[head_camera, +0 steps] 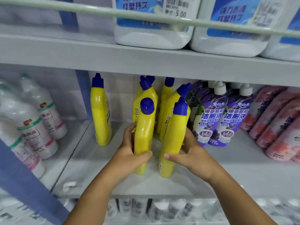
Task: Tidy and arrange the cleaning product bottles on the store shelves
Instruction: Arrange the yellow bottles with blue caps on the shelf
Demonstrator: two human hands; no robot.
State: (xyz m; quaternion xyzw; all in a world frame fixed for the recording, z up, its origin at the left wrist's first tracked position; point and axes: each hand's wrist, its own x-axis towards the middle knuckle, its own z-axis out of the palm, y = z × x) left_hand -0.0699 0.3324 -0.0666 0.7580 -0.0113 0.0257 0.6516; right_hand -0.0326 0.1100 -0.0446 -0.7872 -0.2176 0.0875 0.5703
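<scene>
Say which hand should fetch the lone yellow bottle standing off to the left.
Left, probably. The left hand is nearer the lone yellow bottle, with bare shelf between them. The right hand would have to cross both held bottles.

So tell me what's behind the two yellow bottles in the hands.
Behind the left-held bottle and right-held bottle stand more yellow, blue-capped bottles, some leaning. Their lower halves and the shelf floor behind are covered.

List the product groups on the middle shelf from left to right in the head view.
White bottles with green bands → yellow bottles with blue caps → purple bottles with white caps → pink bottles.
</scene>
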